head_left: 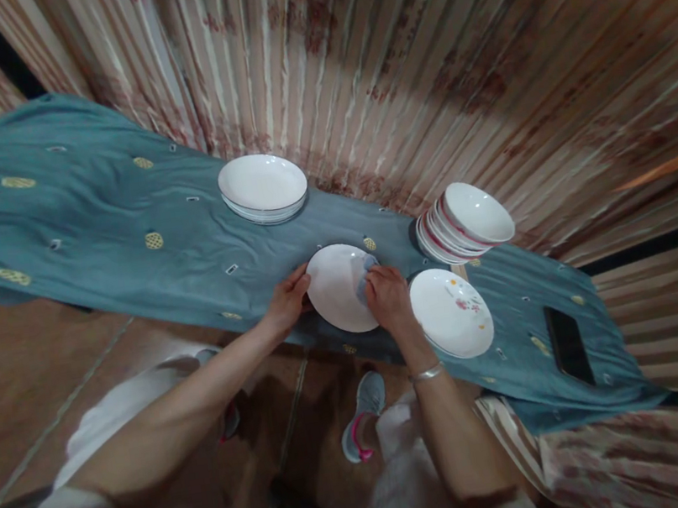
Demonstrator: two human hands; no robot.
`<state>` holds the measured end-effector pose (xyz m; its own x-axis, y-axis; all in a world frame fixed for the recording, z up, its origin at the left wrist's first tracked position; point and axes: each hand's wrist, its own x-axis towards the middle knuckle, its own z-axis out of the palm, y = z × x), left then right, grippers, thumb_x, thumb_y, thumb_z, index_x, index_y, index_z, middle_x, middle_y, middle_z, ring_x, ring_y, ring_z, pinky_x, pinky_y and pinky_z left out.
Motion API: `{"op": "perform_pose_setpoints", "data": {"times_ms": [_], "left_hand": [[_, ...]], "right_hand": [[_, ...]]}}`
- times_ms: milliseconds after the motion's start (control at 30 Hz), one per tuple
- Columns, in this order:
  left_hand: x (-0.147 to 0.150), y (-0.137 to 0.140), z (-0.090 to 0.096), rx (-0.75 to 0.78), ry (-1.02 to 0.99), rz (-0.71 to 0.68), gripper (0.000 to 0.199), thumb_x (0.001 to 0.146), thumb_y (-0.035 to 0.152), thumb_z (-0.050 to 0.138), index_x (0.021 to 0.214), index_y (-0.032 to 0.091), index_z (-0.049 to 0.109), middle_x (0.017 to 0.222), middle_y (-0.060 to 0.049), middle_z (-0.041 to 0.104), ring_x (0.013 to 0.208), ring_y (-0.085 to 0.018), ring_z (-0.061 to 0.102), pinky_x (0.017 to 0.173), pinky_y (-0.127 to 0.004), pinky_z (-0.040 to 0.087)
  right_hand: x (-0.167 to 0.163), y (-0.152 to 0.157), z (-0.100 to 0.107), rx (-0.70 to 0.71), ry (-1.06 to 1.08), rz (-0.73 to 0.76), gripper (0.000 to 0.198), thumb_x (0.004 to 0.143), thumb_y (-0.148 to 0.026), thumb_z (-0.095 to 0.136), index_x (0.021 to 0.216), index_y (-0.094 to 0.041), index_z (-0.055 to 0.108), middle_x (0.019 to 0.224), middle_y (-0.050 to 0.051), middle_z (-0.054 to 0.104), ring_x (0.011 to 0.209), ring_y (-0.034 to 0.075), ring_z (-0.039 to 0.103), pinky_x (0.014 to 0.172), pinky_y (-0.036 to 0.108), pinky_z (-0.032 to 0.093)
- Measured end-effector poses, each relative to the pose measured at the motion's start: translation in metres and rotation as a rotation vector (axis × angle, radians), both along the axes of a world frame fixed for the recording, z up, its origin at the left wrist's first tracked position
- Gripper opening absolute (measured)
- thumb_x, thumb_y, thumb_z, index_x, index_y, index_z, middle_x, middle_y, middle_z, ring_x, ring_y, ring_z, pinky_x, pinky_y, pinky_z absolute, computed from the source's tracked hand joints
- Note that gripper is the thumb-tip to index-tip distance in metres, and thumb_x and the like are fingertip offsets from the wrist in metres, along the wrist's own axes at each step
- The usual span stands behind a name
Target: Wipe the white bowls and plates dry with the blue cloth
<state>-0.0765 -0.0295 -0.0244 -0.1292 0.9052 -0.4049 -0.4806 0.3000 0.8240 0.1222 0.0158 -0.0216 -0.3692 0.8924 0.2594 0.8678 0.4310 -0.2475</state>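
Note:
A white plate (337,292) with a thin dark rim is held over the front part of the cloth-covered table. My left hand (288,297) grips its left edge, thumb on top and fingers partly hidden beneath. Against the right side of its upper face, my right hand (389,297) presses a bluish cloth (368,277), fingers closed round it. Just right of that hand lies another white plate (447,314), decorated with small flowers.
Behind the held plate stands a stack of white plates (263,185). Stacked bowls (476,212) lean at the back right. A black phone (569,344) rests on the teal tablecloth (103,213) at right. Pleated curtains (310,63) hang along the table's back edge.

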Motion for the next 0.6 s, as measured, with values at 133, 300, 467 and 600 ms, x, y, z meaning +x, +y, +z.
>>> {"op": "perform_pose_setpoints", "data": {"times_ms": [133, 300, 467, 600], "left_hand": [[-0.002, -0.001, -0.005, 0.026, 0.009, -0.025, 0.053, 0.078, 0.038, 0.07, 0.129, 0.021, 0.063, 0.104, -0.007, 0.073, 0.089, -0.022, 0.067, 0.073, -0.034, 0.057], [-0.005, -0.002, -0.009, 0.068, 0.007, -0.05, 0.062, 0.074, 0.045, 0.074, 0.13, 0.021, 0.062, 0.113, -0.009, 0.071, 0.094, -0.025, 0.067, 0.075, -0.036, 0.057], [-0.006, -0.002, -0.008, 0.068, -0.017, -0.071, 0.062, 0.074, 0.045, 0.073, 0.13, 0.022, 0.061, 0.103, -0.007, 0.073, 0.091, -0.023, 0.068, 0.073, -0.033, 0.058], [-0.006, -0.003, -0.006, 0.045, -0.02, -0.061, 0.059, 0.075, 0.042, 0.073, 0.128, 0.021, 0.06, 0.09, -0.004, 0.072, 0.082, -0.019, 0.068, 0.069, -0.029, 0.056]], "right_hand": [[-0.012, 0.011, -0.01, 0.055, 0.06, 0.028, 0.027, 0.089, -0.013, 0.045, 0.101, -0.013, 0.069, 0.117, 0.016, 0.066, 0.116, 0.026, 0.055, 0.107, 0.043, 0.041], [-0.03, 0.019, -0.02, 0.037, 0.191, 0.072, 0.036, 0.088, -0.016, 0.046, 0.12, -0.014, 0.063, 0.132, 0.014, 0.06, 0.126, 0.025, 0.051, 0.113, 0.044, 0.038], [-0.048, 0.021, -0.021, -0.118, 0.376, 0.173, 0.043, 0.092, -0.022, 0.043, 0.133, -0.015, 0.057, 0.146, 0.013, 0.049, 0.137, 0.024, 0.044, 0.117, 0.043, 0.033], [-0.058, 0.019, -0.019, -0.228, 0.475, 0.255, 0.044, 0.093, -0.024, 0.046, 0.135, -0.017, 0.057, 0.151, 0.012, 0.045, 0.14, 0.024, 0.041, 0.119, 0.043, 0.03]]}}
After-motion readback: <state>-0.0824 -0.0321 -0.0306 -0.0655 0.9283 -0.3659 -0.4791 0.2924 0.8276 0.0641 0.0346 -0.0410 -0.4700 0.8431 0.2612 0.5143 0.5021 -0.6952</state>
